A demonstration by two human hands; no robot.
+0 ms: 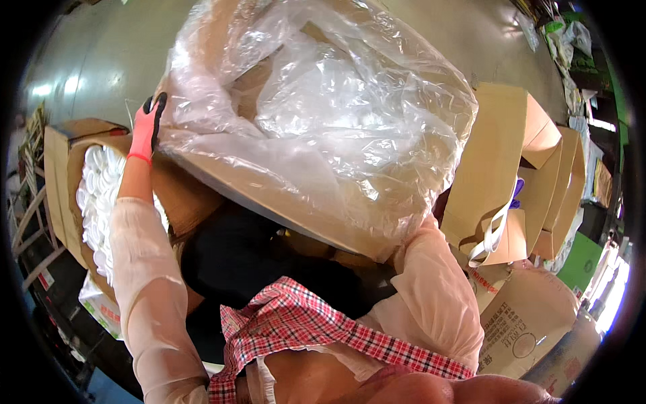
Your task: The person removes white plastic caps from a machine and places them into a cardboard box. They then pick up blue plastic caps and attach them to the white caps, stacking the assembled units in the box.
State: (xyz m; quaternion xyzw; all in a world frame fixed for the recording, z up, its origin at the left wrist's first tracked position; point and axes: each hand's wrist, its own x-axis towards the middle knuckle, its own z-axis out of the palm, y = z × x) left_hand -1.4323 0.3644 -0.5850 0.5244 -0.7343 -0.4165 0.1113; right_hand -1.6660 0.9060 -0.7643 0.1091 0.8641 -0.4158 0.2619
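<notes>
Big cardboard box (269, 195) with clear plastic liner (323, 101) fills frame centre, lifted and tilted against the body. Left hand (146, 128), gloved, clamped on its upper-left edge. Right hand hidden behind box; grip unknown. Seemingly mid-carry, not set down. Open box of white lids (97, 202) at left.

Left hand (147, 128) in pink/black glove grips edge of big cardboard box (269, 202) w/ clear plastic liner (323, 108), held vs chest; right hand hidden behind it, box of white lids (101, 202) at left, flat cartons (525, 182) right.
</notes>
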